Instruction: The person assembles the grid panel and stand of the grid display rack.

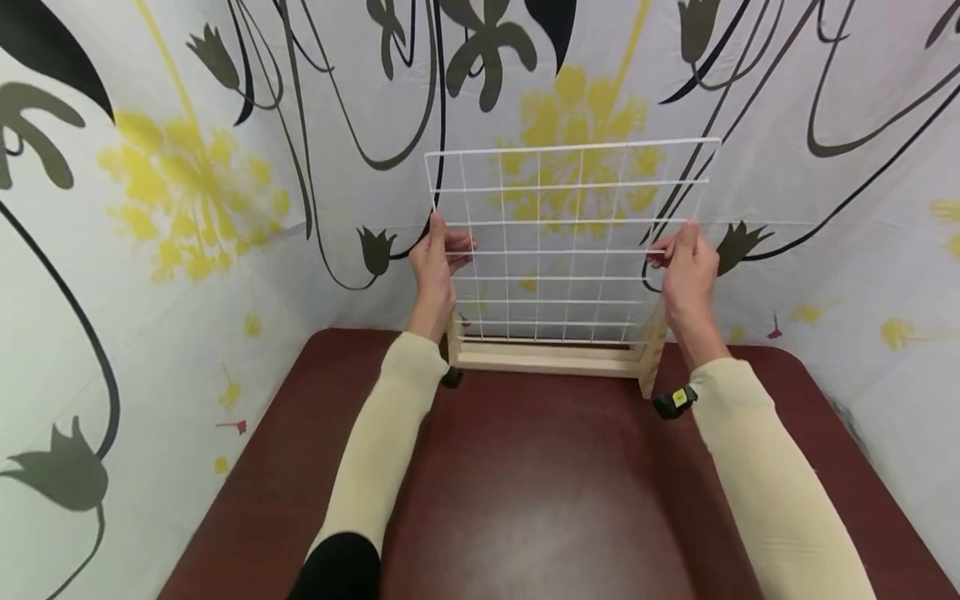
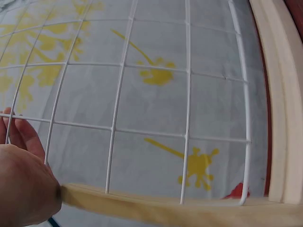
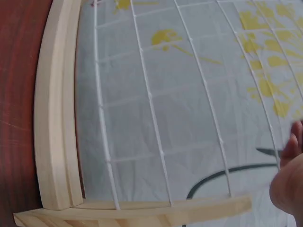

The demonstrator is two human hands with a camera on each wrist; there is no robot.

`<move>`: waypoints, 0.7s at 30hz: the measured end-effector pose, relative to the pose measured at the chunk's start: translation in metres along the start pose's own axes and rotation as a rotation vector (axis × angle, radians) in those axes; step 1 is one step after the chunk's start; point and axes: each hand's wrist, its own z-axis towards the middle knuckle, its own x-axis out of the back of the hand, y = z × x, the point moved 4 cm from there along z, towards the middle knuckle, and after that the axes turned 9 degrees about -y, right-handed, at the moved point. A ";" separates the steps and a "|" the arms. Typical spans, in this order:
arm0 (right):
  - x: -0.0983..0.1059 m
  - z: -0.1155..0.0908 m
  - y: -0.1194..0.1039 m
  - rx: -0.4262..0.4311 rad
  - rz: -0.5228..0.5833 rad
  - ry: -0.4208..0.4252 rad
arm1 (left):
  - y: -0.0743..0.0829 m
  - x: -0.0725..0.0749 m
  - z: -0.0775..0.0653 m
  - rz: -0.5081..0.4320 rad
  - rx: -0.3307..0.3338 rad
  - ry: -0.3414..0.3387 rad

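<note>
A white wire grid panel [image 1: 573,147] stands upright in a pale wooden frame [image 1: 547,360] on the table. My left hand [image 1: 435,271] holds the panel's left edge, thumb up on the near side and fingers behind the wires. On the opposite edge, my right hand [image 1: 688,275] pinches the wire in a similar way. In the left wrist view, the fingers [image 2: 29,137] show through the mesh, and the grid's lower edge lies close along the wooden base [image 2: 279,94]. The right wrist view shows the wooden side post [image 3: 142,213] beside the grid's edge, with that hand partly cut off.
The dark red-brown tabletop [image 1: 555,475] extends toward me under both forearms. Right behind the frame hangs a pale floral-patterned cloth [image 1: 360,183], which also runs along both sides. Small black devices [image 1: 675,402] are strapped at the wrists.
</note>
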 end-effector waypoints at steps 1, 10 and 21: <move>0.001 -0.001 0.002 -0.003 -0.003 -0.001 | -0.003 0.002 -0.001 0.001 0.006 0.002; 0.000 0.001 0.002 -0.010 0.057 0.010 | -0.003 0.001 0.001 -0.008 -0.001 -0.005; 0.007 -0.011 0.018 -0.085 0.047 -0.044 | 0.002 0.014 -0.001 0.403 -0.024 -0.184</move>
